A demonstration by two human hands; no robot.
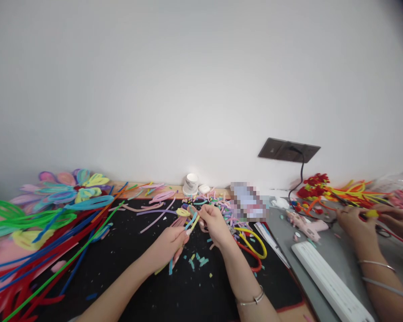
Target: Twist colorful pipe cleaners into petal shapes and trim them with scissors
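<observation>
My left hand (174,242) is closed around several pipe cleaners (190,222), blue and yellow, whose ends stick out below the fist. At their upper end, my right hand (215,223) pinches the pipe cleaners with thumb and fingertips. Small yellow and pinkish loops show beside the fingers; exactly how they join is too small to tell. Under both hands lies a black mat (127,277), strewn with teal and yellow clippings (198,260). Purple pipe cleaners (157,213) rest beyond my left hand.
At left lie piled pipe cleaners (30,219) and looped flowers (70,188). A paper cup (190,184) stands by the wall, near a pixelated phone-like object (249,201). At right are a pink glue gun (307,226), a white power strip (329,281) and another person's hands (359,228).
</observation>
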